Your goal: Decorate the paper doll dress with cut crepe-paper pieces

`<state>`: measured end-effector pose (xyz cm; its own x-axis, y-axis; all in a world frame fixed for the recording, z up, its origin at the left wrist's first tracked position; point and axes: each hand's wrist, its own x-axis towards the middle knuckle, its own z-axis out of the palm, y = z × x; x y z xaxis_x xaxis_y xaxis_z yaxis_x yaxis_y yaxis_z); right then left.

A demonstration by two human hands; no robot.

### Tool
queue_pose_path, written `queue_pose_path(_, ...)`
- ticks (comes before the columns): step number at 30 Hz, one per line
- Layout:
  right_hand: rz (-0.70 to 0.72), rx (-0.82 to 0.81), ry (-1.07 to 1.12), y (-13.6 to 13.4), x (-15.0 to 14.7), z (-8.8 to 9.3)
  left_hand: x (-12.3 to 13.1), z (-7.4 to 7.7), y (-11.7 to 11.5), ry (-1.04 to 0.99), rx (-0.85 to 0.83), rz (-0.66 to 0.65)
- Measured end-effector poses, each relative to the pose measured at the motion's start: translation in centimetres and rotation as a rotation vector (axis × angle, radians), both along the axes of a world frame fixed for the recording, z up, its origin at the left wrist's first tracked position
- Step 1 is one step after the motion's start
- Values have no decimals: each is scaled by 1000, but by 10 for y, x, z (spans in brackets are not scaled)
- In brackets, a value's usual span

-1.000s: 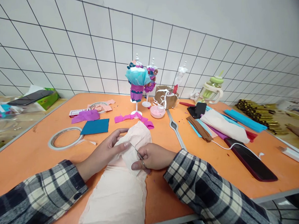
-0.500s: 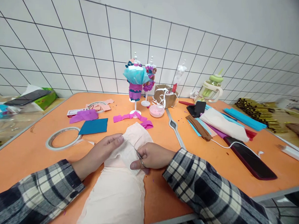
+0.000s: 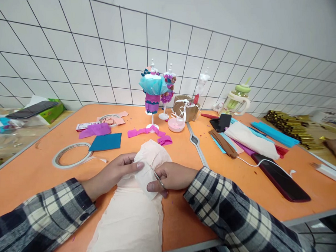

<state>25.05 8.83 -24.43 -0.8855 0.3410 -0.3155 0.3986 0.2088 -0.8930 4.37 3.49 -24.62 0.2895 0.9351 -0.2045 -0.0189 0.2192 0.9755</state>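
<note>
My left hand (image 3: 124, 168) pinches the edge of a pale pink crepe paper sheet (image 3: 130, 221), its thumb on top of a folded flap. The sheet runs from the middle of the table down past the near edge of the view. In my right hand (image 3: 172, 178) is a small pair of scissors (image 3: 159, 179), fingers wrapped round the handles. The blades point up and left, against the flap close to my left thumb. Part of the scissors is hidden by my fingers.
Left lie a tape roll (image 3: 56, 158) and a blue paper square (image 3: 106, 142). Behind stand a dressed mini mannequin (image 3: 152, 99), a pink bowl (image 3: 176, 125) and a brown box (image 3: 182, 104). A grey strap (image 3: 198, 151), a phone (image 3: 282, 179) and folded papers (image 3: 251, 139) lie right.
My left thumb has shifted slightly right over the paper. The paper's far end has dropped a little toward me, and the scissors' blades look closer together.
</note>
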Motion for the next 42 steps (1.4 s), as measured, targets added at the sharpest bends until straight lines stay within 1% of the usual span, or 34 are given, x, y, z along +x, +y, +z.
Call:
queue_pose_path(3, -11, -18, -22, 0, -1, -1, -2, -2, 0, -12, -26, 36)
queue_pose_path(8, -5, -61, -14, -1, -1, 1, -2, -2, 0, 38, 8, -49)
queue_pose_path(12, -4, -4, -42, -1, -1, 4, -3, -2, 2, 115, 57, -90)
queue_pose_path(16, -24, 64, -96, 0, 0, 3, -3, -4, 3, 130, 63, -62)
queue_pose_path(21, -77, 76, -124, 0, -1, 1, -2, -5, 3, 22, 37, 46)
queue_pose_path(23, -74, 80, -127, -1, -2, 3, -2, -5, 3, 20, 22, 63)
queue_pose_path(28, -34, 54, -96, 0, 0, 3, -3, -7, 3, 88, 12, 45)
queue_pose_path(33, -30, 9, -59, -1, -1, 3, -4, -7, 3, 74, 12, 48)
queue_pose_path(38, -30, 9, -71, -2, -1, 5, -2, -8, 4, 73, 8, 14)
queue_pose_path(42, -41, 21, -87, -1, 0, 4, -3, -8, 4, 110, 10, 19)
